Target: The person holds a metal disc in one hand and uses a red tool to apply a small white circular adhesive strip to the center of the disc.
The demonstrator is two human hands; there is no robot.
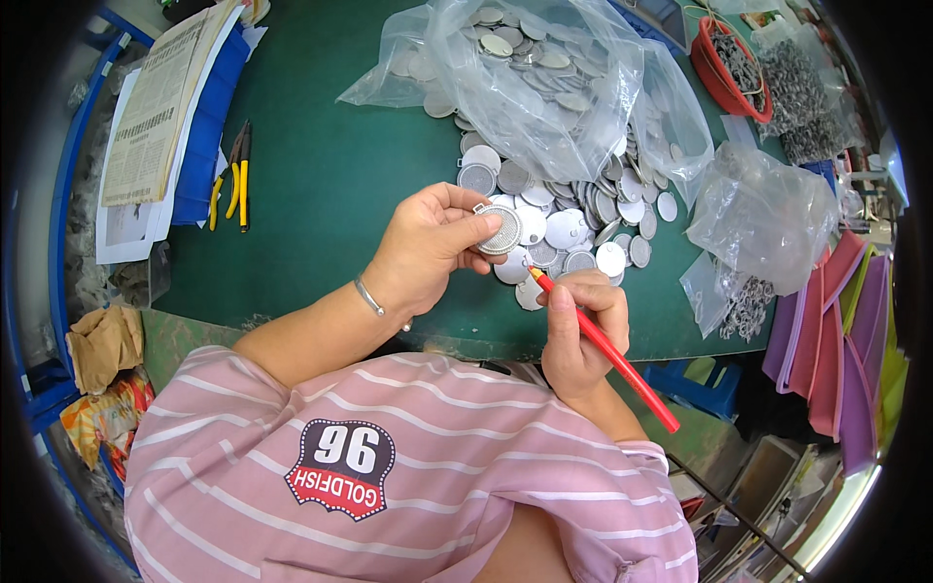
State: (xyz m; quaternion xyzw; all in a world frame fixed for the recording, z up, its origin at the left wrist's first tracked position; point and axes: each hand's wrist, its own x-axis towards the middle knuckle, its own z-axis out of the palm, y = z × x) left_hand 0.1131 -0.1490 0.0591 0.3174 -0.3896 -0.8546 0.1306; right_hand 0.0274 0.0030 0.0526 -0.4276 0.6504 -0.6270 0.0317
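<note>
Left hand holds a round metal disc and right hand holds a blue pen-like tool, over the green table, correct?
Not quite: the pen-like tool in the right hand is red, not blue, as the head view shows. The left hand does hold a round metal disc, over the green table.

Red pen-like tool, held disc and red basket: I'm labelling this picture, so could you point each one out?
Red pen-like tool (627,370), head view: on the barrel.
Held disc (501,232), head view: on its textured grey face.
Red basket (710,76), head view: on its left side wall.
</note>
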